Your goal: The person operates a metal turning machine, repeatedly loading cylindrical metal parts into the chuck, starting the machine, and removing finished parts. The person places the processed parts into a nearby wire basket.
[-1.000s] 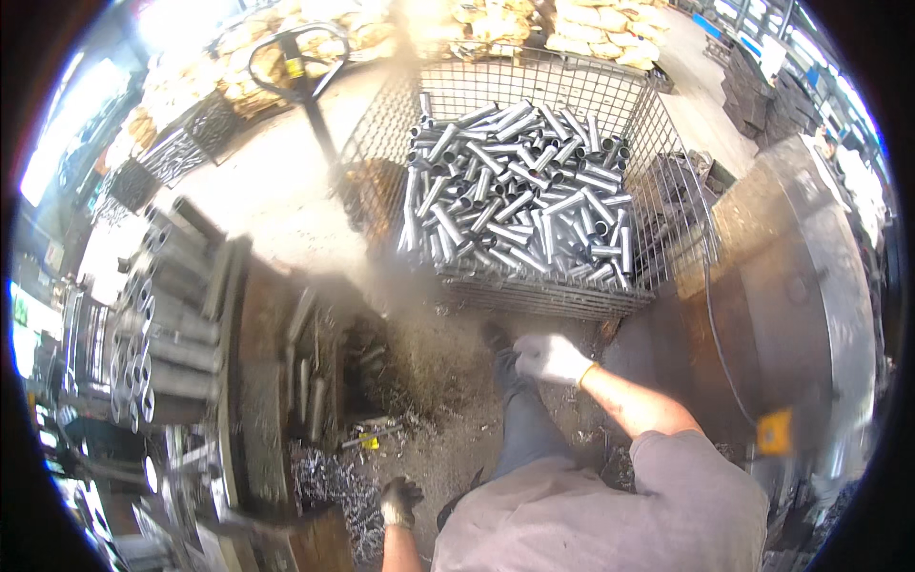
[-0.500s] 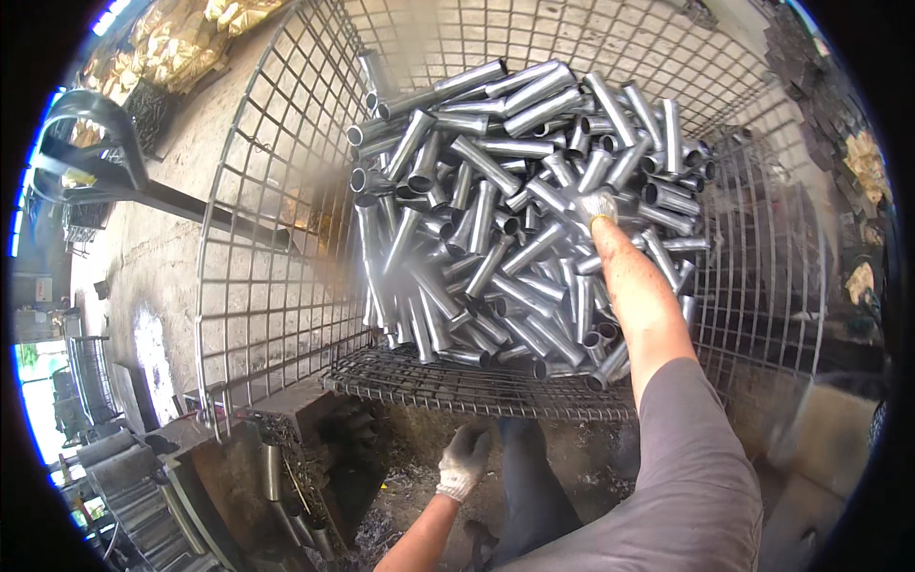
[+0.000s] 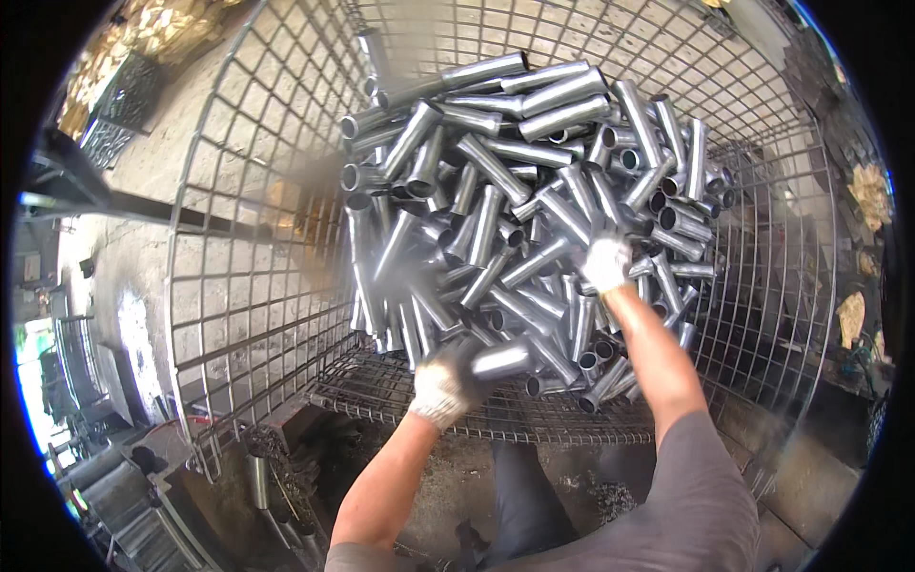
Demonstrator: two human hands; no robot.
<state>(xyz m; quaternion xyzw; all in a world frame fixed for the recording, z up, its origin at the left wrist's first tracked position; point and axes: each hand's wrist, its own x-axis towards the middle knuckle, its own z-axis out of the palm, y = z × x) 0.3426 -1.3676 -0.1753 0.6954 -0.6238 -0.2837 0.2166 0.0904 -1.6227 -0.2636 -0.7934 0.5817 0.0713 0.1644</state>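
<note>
A heap of short, shiny metal tubes (image 3: 491,170), many flared at one end, lies in a wire mesh cage (image 3: 205,286) before me. My left hand (image 3: 446,383), in a pale glove with dark fingers, is at the heap's near edge. It appears closed on one blurred metal tube (image 3: 500,360) that sticks out to its right. My right hand (image 3: 607,264), also gloved, reaches into the middle right of the heap against several tubes. Its fingers are smeared by motion and partly lost among the tubes, so their grip is unclear.
The cage's near side is low, and its mesh walls rise at the left, right and back. A dark metal bar (image 3: 143,207) stands outside the left wall. At lower left is a metal machine or fixture (image 3: 119,486) with more tubes (image 3: 259,481) beside it.
My left hand has come up from below the cage to the heap and now has a tube at its fingers. My right hand has drawn back toward me. The view has shifted slightly.
</note>
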